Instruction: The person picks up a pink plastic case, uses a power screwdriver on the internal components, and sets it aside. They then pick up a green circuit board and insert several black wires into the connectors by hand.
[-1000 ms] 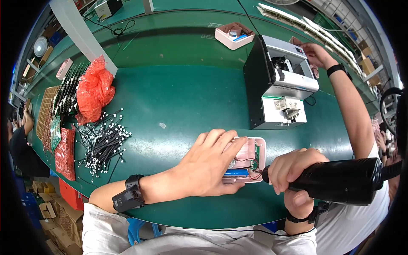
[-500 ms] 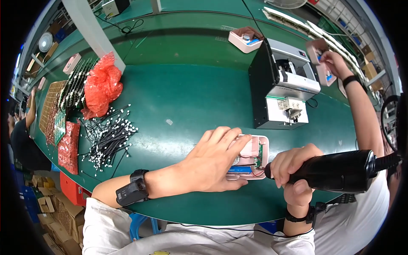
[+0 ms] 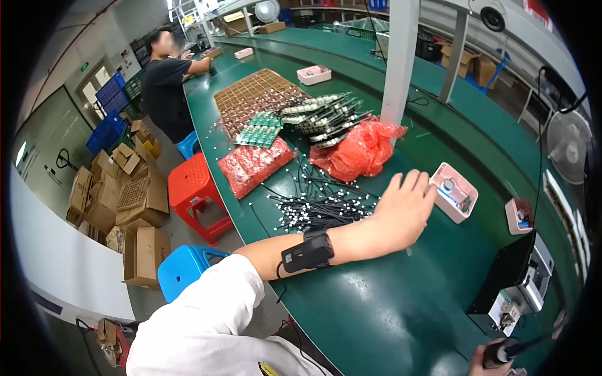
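Note:
My left hand (image 3: 401, 216) reaches over the bench with its fingers stretched out, the tips at the near-left edge of a pink plastic housing (image 3: 465, 212). Whether they touch it I cannot tell. Inside the open housing are a round metal part, a blue battery, wires and a small green circuit board. At the lower right edge, my right hand (image 3: 481, 363) is closed around a black electric screwdriver (image 3: 496, 355); most of that hand is cut off. A heap of black cables with white connectors (image 3: 320, 210) lies left of my left hand.
Beyond the cables are a red plastic bag (image 3: 360, 153), stacked circuit boards (image 3: 323, 119) and a red bubble-wrap pack (image 3: 256, 166). A black-and-silver machine (image 3: 511, 285) stands right, near another pink housing (image 3: 519, 216). Stools (image 3: 194, 188) line the left edge; a person (image 3: 164, 88) sits farther off.
The view has swung left. My left hand has moved the pink housing from in front of me toward the bench's far side. My right hand, still on the screwdriver, is apart from the housing.

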The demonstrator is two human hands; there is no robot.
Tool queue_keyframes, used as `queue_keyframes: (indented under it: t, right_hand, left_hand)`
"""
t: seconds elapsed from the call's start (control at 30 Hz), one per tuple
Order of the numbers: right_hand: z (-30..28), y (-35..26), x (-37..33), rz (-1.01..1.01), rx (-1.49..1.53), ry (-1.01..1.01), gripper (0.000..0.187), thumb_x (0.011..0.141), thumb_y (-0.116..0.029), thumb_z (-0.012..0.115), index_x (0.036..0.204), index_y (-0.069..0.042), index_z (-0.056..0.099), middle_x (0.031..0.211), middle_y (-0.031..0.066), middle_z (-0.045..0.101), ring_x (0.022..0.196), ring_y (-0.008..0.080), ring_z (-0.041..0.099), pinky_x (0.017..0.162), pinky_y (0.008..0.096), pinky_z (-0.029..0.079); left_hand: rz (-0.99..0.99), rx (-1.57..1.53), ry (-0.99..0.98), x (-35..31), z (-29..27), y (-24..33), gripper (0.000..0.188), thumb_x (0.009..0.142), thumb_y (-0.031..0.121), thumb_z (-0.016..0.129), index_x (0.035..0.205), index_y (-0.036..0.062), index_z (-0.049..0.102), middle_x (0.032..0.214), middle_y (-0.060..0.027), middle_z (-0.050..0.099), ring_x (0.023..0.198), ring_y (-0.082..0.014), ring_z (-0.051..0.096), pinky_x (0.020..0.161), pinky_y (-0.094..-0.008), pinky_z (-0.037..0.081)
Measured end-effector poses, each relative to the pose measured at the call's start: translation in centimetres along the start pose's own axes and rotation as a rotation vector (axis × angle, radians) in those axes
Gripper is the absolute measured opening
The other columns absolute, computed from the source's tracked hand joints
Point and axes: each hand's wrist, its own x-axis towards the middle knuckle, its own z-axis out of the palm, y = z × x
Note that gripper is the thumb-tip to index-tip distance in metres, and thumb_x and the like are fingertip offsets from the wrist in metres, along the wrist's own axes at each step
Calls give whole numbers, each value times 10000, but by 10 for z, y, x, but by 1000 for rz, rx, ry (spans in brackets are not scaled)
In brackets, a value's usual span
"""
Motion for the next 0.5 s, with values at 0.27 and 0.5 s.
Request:
queue_keyframes:
  t: [0.27,0.5]
  right_hand:
    - [31,-43,20,-29,-436,-408,348,889,-188,859,1186,-35,759,1113,214,739,1004,392,722,896,444,589]
    - [41,-25,10,-95,-304,-262,366,920,-160,822,1238,-16,713,1216,219,687,1118,424,654,977,498,543]
  left_hand:
    - [-691,136,159,-43,-64,-164,668,838,342,839,1282,-60,544,1280,-258,572,1237,-431,522,1065,-535,454]
    - [-1187,273,-126,-105,-76,-268,1229,697,620,904,1526,-95,345,1492,-314,504,1437,-461,447,1196,-532,382]
